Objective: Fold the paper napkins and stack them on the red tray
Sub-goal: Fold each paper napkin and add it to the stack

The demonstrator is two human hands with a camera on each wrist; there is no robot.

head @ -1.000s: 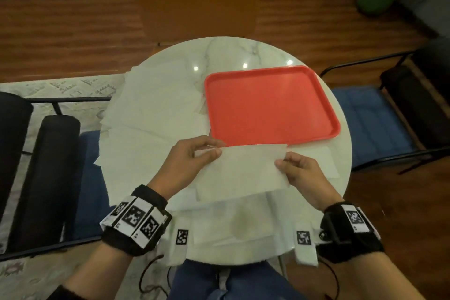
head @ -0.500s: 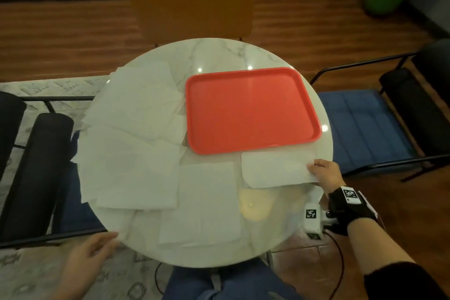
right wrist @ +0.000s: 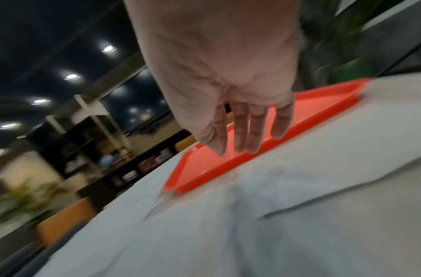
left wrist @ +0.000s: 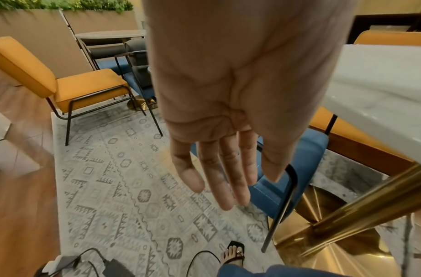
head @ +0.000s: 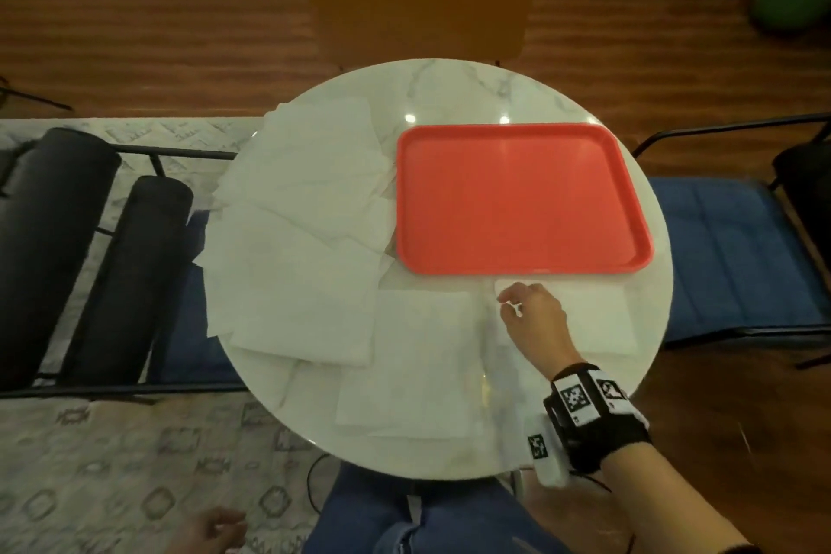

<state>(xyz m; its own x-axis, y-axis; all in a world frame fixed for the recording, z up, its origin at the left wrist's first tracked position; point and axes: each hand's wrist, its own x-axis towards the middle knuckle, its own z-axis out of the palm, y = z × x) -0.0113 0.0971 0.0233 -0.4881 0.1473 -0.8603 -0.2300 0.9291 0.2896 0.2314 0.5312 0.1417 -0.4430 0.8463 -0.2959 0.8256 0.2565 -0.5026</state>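
Right hand [head: 533,319] released, fingers straight, over folded napkin [head: 598,319] just before red tray [head: 521,198], tray bare on round bench [head: 454,90], unfolded napkins [head: 306,247] spread bench-left, left hand [left wrist: 228,105] released, empty, below bench edge.

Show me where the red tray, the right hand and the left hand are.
red tray [head: 521,198], head view, bare floor of the tray.
right hand [head: 537,319], head view, back of the hand.
left hand [left wrist: 231,90], left wrist view, palm.

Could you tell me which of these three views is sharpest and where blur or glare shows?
Left wrist view is sharpest, left hand crisp; right wrist view is smeared by motion, tray streaked; head view is dim, with glare spots on the table.
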